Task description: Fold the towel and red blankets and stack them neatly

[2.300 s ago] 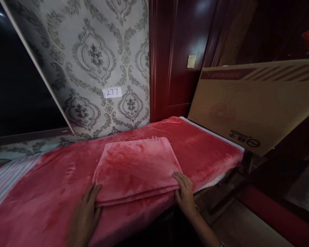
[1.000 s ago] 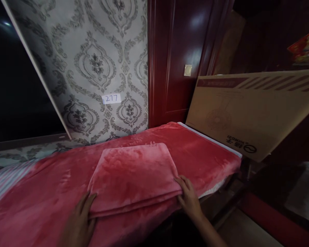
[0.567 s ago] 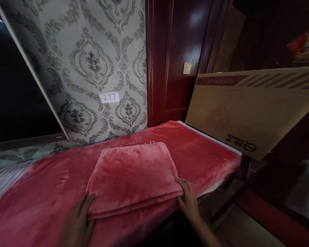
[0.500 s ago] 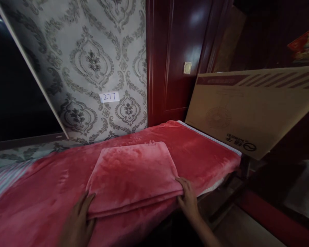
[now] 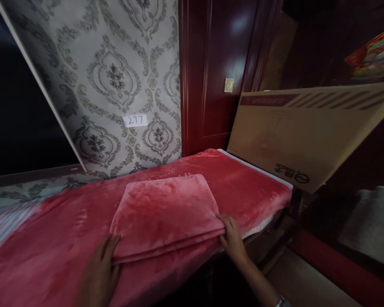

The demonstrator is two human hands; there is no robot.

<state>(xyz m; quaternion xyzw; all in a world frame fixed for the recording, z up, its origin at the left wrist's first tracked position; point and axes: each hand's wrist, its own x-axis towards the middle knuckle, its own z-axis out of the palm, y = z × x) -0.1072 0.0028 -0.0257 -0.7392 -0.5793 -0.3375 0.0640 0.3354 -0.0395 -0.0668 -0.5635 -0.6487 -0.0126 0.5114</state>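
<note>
My left hand (image 5: 100,268): fingers bent over the near left corner of the cloth (image 5: 166,215), thumb lower at the same edge, grasping it. My right hand (image 5: 232,236): fingers over the near right corner, thumb beneath, pinching the layers. At the right wrist, a band (image 5: 280,302), partly out of view.

Cloth: one, pinkish red, plush, folded in layers to a flat, four-sided shape; lying between my hands, on the blanket (image 5: 252,192); folds facing me.

Blanket: one, red, plush, spread wide under the cloth; pale trim (image 5: 259,169) along the right end. Beyond its left end, a striped sheet (image 5: 11,224), pink, white and grey.

Behind: patterned wallpaper (image 5: 161,91), grey on pale; on it a white label (image 5: 135,120), handwritten "277". To the left, a dark screen (image 5: 22,111) with a light frame. To the right of the wallpaper, a dark red panel (image 5: 193,85) bearing a square switch (image 5: 229,85).

Far right: one carton (image 5: 301,132), brown, tilted, striped along the top, logo at the lower edge; above it, a colourful print (image 5: 376,55); lower down, a greyish fabric (image 5: 371,226), dim.
</note>
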